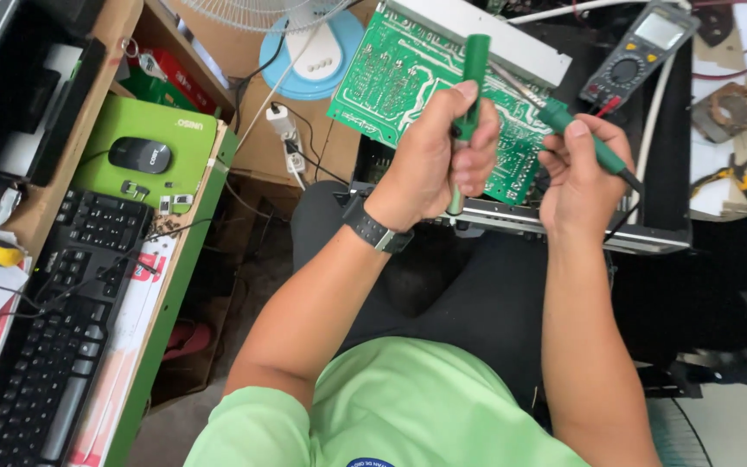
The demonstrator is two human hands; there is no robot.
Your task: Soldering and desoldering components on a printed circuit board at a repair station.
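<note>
**Two green tools over a circuit board**

The green circuit board stands tilted up on the far edge of a dark metal chassis that rests across the person's lap, its copper side turned towards them. The left hand is wrapped tight around a green pump-like tool, fingers fully curled about its barrel, the thumb laid up along the shaft; the tool stands nearly upright in front of the board, its lower tip poking out below the fist. A black watch sits on that wrist. The right hand, just to the right, pinches a green-handled soldering iron between thumb and bent fingers, closed firmly on the grip. The metal tip slants up and left to meet the board, and a black cord runs off the handle's near end.

Far right, a dark multimeter lies on the chassis. Yellow-handled pliers lie further right. Far off in the middle stands a fan with a blue base. On the left, a wooden desk carries a black keyboard and a black mouse on a green pad.
</note>
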